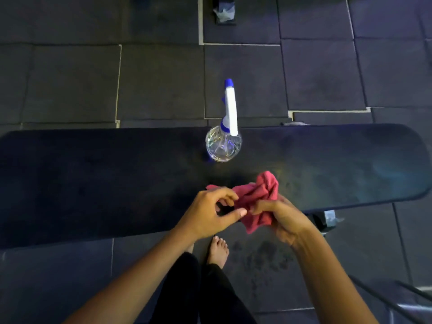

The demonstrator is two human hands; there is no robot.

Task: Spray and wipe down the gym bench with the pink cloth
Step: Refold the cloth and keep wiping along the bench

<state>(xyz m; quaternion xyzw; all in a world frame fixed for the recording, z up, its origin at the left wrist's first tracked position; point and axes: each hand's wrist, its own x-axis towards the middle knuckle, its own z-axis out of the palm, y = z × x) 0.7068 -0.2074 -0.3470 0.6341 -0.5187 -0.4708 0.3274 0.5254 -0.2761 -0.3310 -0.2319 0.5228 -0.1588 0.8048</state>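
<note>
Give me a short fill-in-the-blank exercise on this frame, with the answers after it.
1. The spray bottle stands upright on the ____.
2. Both hands, left hand and right hand, hold the ____ cloth.
3. The nozzle tip of the bottle is ____ in colour.
4. Neither hand touches the ____.

Answers: bench; pink; blue; spray bottle

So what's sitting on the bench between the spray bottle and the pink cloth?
Nothing: in the head view, only bare dark bench padding separates the spray bottle from the pink cloth, which both hands hold.
</note>
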